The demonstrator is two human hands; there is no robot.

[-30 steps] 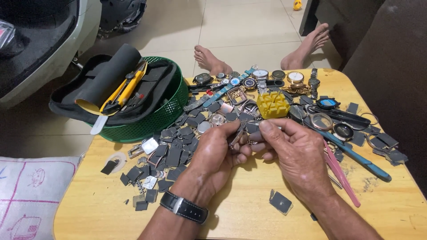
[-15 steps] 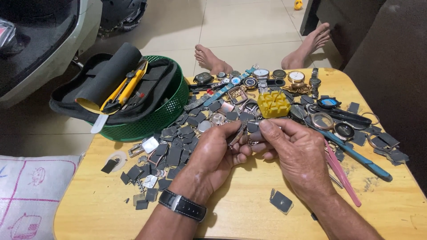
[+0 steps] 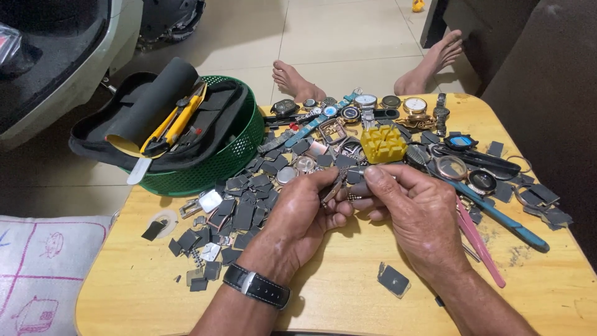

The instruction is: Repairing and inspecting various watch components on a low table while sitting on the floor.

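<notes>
My left hand (image 3: 298, 221), with a black wristwatch (image 3: 256, 286) on its wrist, pinches a small metal watch part (image 3: 336, 184) between thumb and fingers over the wooden table (image 3: 336, 305). My right hand (image 3: 420, 211) meets it from the right and grips the same small piece at its fingertips. Both hands hover just in front of a heap of dark watch parts (image 3: 249, 199) and a yellow plastic holder block (image 3: 384, 143). What exactly the piece is stays partly hidden by my fingers.
A green mesh basket (image 3: 217, 158) with a black pouch and yellow cutter (image 3: 174, 121) stands at the left. Watches (image 3: 367, 106) line the far edge. A blue-handled tool (image 3: 504, 218), pink tweezers (image 3: 476, 239) and a loose dark piece (image 3: 393, 279) lie right. Bare feet (image 3: 429, 62) rest beyond the table.
</notes>
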